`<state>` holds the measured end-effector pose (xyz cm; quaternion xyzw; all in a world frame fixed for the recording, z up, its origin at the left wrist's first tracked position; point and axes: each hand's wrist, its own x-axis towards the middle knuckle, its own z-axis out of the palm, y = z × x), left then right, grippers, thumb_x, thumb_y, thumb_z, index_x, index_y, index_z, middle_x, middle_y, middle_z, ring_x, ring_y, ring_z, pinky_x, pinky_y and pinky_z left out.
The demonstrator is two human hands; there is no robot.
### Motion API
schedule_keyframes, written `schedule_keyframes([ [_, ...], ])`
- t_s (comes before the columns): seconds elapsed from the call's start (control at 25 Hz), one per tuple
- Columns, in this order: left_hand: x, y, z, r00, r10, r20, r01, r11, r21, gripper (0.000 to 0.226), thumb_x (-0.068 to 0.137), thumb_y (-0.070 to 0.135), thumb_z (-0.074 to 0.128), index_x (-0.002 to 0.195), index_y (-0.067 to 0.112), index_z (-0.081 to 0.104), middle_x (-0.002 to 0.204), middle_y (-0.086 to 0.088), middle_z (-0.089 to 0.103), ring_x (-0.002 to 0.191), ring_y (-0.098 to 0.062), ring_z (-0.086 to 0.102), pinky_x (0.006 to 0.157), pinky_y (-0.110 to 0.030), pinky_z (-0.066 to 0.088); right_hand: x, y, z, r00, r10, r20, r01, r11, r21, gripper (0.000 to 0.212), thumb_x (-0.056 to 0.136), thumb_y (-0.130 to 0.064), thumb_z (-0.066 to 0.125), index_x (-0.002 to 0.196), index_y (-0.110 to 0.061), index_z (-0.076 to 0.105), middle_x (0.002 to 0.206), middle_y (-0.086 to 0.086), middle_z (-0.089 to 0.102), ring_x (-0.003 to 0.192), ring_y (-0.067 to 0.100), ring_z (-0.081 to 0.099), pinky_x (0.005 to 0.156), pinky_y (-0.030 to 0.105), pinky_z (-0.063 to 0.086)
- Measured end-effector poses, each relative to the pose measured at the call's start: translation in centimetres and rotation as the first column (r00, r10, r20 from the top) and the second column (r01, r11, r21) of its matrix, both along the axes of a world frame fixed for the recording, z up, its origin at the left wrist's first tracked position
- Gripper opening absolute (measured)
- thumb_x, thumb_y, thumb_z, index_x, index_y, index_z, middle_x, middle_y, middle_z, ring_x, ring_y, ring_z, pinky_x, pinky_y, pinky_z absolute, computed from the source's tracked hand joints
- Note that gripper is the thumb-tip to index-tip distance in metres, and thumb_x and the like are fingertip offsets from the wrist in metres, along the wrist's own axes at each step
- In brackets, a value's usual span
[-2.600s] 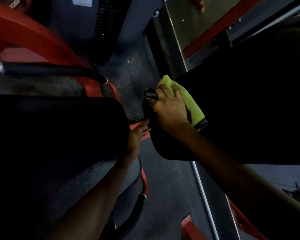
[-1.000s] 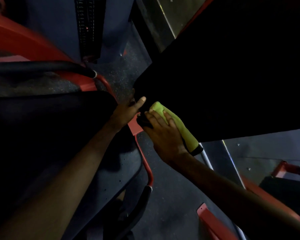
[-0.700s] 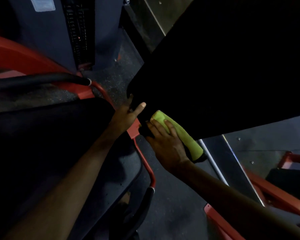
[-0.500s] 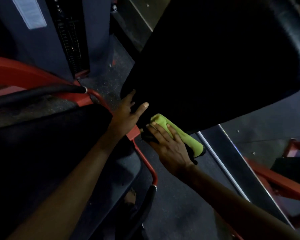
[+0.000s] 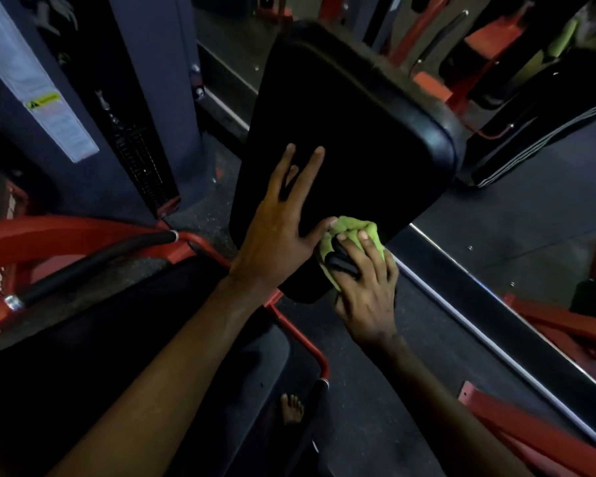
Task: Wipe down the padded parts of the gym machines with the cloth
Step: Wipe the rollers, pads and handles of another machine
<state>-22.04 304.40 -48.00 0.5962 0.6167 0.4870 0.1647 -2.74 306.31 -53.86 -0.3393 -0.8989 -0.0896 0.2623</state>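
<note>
now the left hand lies flat on the black back pad, fingers spread, no longer at its edge. beside it the right hand bunches the green cloth, fingers clamped on it, at the pad's lower corner, so wiping looks steadied.

two bare hands, left hand and right hand, one green cloth, two black pads, back pad plus seat pad, one bare foot, one warning label
</note>
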Motion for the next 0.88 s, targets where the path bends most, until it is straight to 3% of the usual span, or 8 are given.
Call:
schedule_keyframes([
  [0.16,-0.8,2.4,4.6,0.994,0.000,-0.108,0.016,0.990,0.142,0.056,0.104,0.023,0.058,0.155,0.015,0.037,0.164,-0.020,0.017,0.153,-0.025,0.022,0.122,-0.031,0.027,-3.0,1.5,5.6,0.946,-0.100,-0.309,0.114,0.993,0.027,0.027,0.086,-0.004,0.073,0.110,-0.016,0.073,0.151,0.008,0.041,0.148,0.031,0.029,0.114,0.053,0.030],
  [0.32,-3.0,4.2,6.4,0.962,-0.086,-0.258,0.109,0.991,0.077,0.052,0.104,0.023,0.053,0.154,0.024,0.040,0.166,-0.018,0.016,0.152,-0.031,0.025,0.117,-0.045,0.036,-1.4,0.3,4.5,0.932,-0.162,-0.324,0.160,0.987,-0.034,0.035,0.084,-0.001,0.074,0.114,-0.017,0.064,0.154,0.009,0.035,0.156,0.025,0.014,0.110,0.063,0.034],
  [0.4,-3.8,4.3,6.3,0.950,-0.132,-0.284,0.152,0.987,0.051,0.054,0.103,0.020,0.054,0.155,0.026,0.039,0.167,-0.016,0.014,0.152,-0.031,0.025,0.117,-0.047,0.037,-0.6,0.0,3.6,0.905,-0.178,-0.386,0.156,0.984,-0.090,0.028,0.098,-0.009,0.061,0.125,-0.012,0.066,0.156,0.009,0.030,0.156,0.026,0.012,0.112,0.066,0.033],
  [0.48,-4.5,4.4,6.1,0.936,-0.160,-0.315,0.177,0.984,0.026,0.059,0.101,0.018,0.055,0.156,0.030,0.035,0.168,-0.013,0.010,0.152,-0.030,0.023,0.117,-0.049,0.037,-1.5,0.1,4.4,0.852,-0.203,-0.483,0.151,0.978,-0.145,0.034,0.108,-0.019,0.045,0.140,-0.016,0.056,0.162,0.002,0.021,0.155,0.029,0.012,0.119,0.061,0.027],
  [0.56,-4.9,4.4,5.8,0.902,-0.188,-0.389,0.194,0.981,-0.025,0.068,0.100,0.018,0.057,0.159,0.034,0.026,0.169,-0.009,0.001,0.152,-0.030,0.021,0.115,-0.053,0.037,-3.3,0.2,6.6,0.767,-0.268,-0.582,0.183,0.962,-0.203,0.053,0.099,-0.001,0.053,0.147,-0.023,0.046,0.164,-0.003,0.012,0.155,0.029,0.014,0.122,0.056,0.023],
  [0.64,-5.3,4.4,5.3,0.861,-0.201,-0.467,0.195,0.979,-0.062,0.079,0.097,0.018,0.062,0.160,0.036,0.018,0.169,-0.008,-0.007,0.153,-0.032,0.018,0.115,-0.056,0.036,-4.8,0.3,8.5,0.638,-0.380,-0.670,0.222,0.924,-0.312,0.081,0.083,0.015,0.059,0.148,-0.029,0.042,0.160,0.012,0.016,0.155,0.029,0.017,0.124,0.051,0.024],
  [0.72,-5.2,4.5,4.8,0.843,-0.194,-0.502,0.175,0.981,-0.085,0.089,0.093,0.020,0.068,0.161,0.036,0.013,0.169,-0.009,-0.008,0.154,-0.032,0.015,0.116,-0.058,0.033,-5.0,0.4,8.6,0.557,-0.447,-0.700,0.229,0.893,-0.388,0.091,0.079,0.013,0.062,0.149,-0.038,0.038,0.155,0.024,0.022,0.151,0.037,0.024,0.123,0.044,0.029],
  [0.88,-3.4,3.8,4.1,0.841,-0.127,-0.526,0.076,0.990,-0.118,0.100,0.088,0.055,0.069,0.162,0.030,0.005,0.168,-0.013,-0.010,0.155,-0.031,0.006,0.119,-0.056,0.021,-3.9,-1.2,3.7,0.632,-0.506,-0.587,0.211,0.841,-0.499,0.104,0.085,0.002,0.062,0.152,-0.060,0.013,0.156,0.022,0.013,0.145,0.045,0.030,0.108,0.058,0.045],
])
